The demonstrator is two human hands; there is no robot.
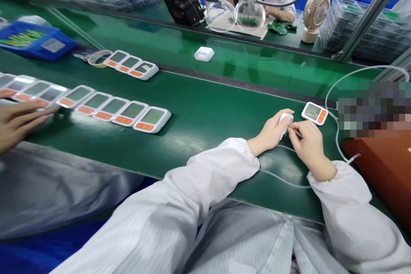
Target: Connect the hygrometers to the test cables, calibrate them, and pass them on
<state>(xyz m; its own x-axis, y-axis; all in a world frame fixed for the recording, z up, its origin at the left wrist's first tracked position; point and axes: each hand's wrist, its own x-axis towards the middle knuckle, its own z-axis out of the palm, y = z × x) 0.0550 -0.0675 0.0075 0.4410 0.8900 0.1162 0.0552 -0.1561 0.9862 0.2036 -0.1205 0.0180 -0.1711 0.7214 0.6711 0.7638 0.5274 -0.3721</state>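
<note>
My left hand (272, 132) is closed around a small white device (285, 119) on the green bench (205, 115). My right hand (306, 141) pinches at the same device from the right, fingers pressed together. A thin clear tube (334, 90) loops from near my hands up and to the right. Just beyond my fingers lies a white monitor with an orange button and a lit screen (315, 113).
A row of several white-and-orange monitors (122, 113) lies at left, where a co-worker's hand (19, 120) rests. Three more monitors (131, 65), a tape roll (98, 58), a white unit (204, 53), a blue bin (35, 40), a fan (314, 15) and an orange-brown box (385, 171) stand around.
</note>
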